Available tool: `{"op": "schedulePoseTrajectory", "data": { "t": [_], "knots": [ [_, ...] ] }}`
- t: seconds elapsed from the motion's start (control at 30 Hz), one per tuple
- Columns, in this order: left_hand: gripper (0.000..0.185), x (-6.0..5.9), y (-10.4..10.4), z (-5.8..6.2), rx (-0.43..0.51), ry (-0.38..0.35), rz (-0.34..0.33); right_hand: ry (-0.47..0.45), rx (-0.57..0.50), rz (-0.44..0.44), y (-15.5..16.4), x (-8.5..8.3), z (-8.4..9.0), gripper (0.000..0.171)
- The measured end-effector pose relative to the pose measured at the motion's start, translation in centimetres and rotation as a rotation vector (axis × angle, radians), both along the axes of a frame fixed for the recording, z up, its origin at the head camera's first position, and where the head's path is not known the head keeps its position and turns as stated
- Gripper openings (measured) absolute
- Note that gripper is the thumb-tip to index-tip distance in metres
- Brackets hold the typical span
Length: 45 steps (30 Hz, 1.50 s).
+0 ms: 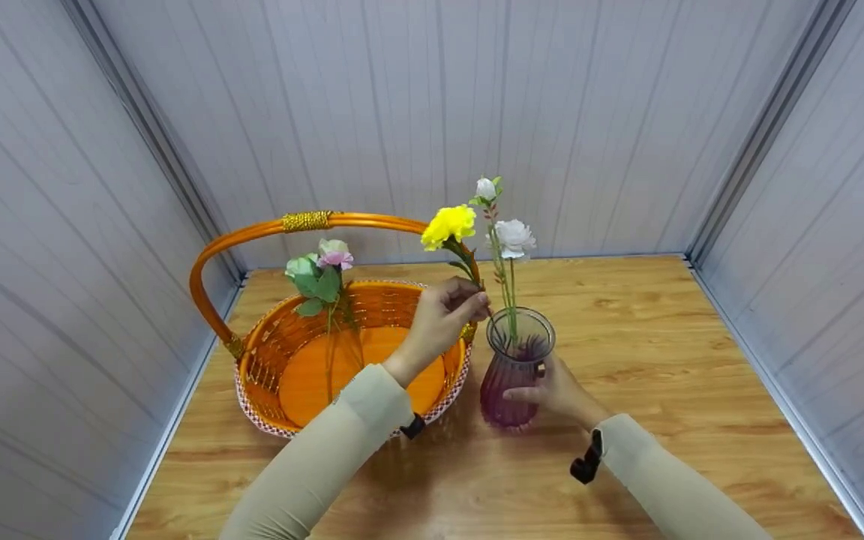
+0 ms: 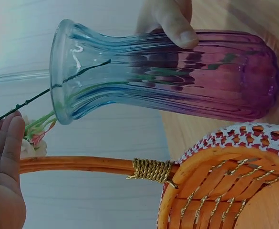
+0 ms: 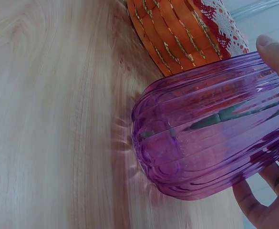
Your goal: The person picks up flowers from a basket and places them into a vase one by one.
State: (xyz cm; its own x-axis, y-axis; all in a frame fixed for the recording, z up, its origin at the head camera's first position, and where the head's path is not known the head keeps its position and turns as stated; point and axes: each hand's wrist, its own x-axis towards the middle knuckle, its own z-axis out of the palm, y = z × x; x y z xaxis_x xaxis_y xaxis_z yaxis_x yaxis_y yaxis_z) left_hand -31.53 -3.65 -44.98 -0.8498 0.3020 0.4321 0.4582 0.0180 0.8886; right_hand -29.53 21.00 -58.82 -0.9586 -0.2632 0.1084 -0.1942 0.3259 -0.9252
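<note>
My left hand (image 1: 443,319) pinches the stem of a yellow carnation (image 1: 449,227) beside the vase mouth. In the left wrist view the lower end of that dark stem (image 2: 32,100) reaches inside the glass neck. A ribbed glass vase (image 1: 508,386), clear blue at the top and purple below, stands upright on the table. My right hand (image 1: 558,390) grips its side, thumb across the front and fingers round the back. Two white flowers (image 1: 514,238) rise from the vase, one a small bud (image 1: 486,189); their green stems show through the glass.
Left of the vase stands an orange wicker basket (image 1: 274,349) with a tall arched handle (image 1: 233,244) and a red-and-white trim. Inside it, pale green and pink flowers (image 1: 323,274) lean on thin stems. Panelled walls (image 1: 402,112) enclose the wooden table (image 1: 664,337).
</note>
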Motion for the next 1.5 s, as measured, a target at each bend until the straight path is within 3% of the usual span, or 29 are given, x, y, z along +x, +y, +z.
{"op": "schedulePoseTrajectory", "data": {
  "t": [0.33,0.6,1.17,1.5],
  "knots": [
    [0.023,-0.1,1.2,0.0,-0.259,0.118,0.037,0.029,-0.025,0.009,-0.1,0.0,0.0,0.105],
    [0.02,-0.4,1.9,-0.2,-0.375,0.092,0.042,0.06,-0.013,0.011,-0.1,0.0,-0.2,0.096],
    [0.016,-0.9,2.9,-0.6,-0.382,0.037,0.07,0.004,-0.05,0.018,-0.2,0.1,0.0,0.101],
    [0.019,-1.1,1.2,-1.8,-0.294,-0.12,0.011,0.02,-0.024,0.014,0.0,0.0,-0.3,0.097]
  ]
}}
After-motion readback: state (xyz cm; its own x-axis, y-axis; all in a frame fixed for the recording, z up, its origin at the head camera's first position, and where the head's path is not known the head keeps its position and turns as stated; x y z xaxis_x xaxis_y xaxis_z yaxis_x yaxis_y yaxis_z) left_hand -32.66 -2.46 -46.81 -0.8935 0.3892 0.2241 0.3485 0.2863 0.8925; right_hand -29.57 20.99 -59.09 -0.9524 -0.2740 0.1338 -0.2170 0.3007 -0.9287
